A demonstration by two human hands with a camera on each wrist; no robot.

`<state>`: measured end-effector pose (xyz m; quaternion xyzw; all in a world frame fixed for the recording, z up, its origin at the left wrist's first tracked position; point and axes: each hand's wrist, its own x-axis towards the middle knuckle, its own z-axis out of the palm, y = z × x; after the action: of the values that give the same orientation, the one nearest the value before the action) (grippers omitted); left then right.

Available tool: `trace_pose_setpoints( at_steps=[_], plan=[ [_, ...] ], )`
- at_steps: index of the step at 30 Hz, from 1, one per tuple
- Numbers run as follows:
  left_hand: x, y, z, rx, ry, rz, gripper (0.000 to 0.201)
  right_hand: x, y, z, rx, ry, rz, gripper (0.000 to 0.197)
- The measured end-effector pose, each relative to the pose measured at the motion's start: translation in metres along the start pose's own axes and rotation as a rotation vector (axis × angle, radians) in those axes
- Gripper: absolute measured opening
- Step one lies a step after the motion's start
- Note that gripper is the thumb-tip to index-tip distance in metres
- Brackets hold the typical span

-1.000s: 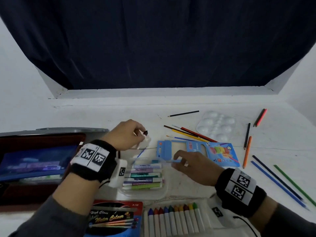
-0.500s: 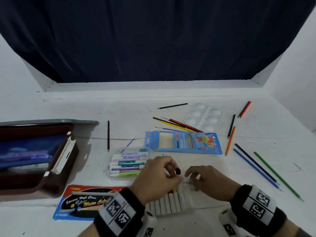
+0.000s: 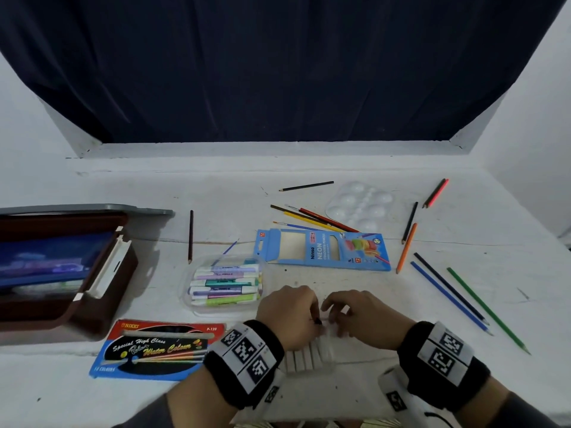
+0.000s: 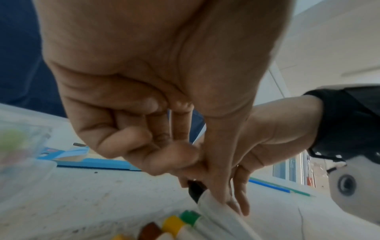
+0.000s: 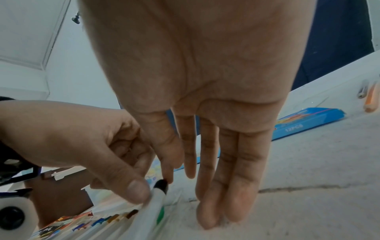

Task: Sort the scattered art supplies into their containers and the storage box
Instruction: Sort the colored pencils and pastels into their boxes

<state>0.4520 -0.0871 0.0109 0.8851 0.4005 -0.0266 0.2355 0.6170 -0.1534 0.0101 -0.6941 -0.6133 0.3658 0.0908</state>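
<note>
My left hand pinches a white crayon with a black tip between thumb and curled fingers. It holds the crayon over the right end of the clear crayon tray at the table's front. In the left wrist view the black tip points away, beside the tray's green and yellow crayons. My right hand lies just right of it. In the right wrist view its fingers are straight, their tips on the table by the tray's edge, and its thumb is near the black tip.
A clear case of pastel markers and a blue pencil box lie beyond my hands. An open brown storage box stands at the left, with a watercolour pack in front of it. A white palette and loose pencils lie to the right.
My left hand carried the black-tipped crayon from the marker case down to the crayon tray. My right hand left the marker case and came down beside it.
</note>
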Motion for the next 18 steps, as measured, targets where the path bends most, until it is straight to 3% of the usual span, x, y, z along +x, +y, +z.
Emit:
trace_pose_setpoints(
  at_steps=[12,18],
  plan=[
    [-0.006,-0.002,0.010,0.083,0.051,0.109,0.026,-0.001,-0.004,0.002,-0.051,-0.051,0.024,0.036],
    [-0.013,-0.003,-0.001,0.019,0.061,0.147,0.030,0.000,-0.004,0.008,-0.073,0.027,-0.031,0.026]
  ],
)
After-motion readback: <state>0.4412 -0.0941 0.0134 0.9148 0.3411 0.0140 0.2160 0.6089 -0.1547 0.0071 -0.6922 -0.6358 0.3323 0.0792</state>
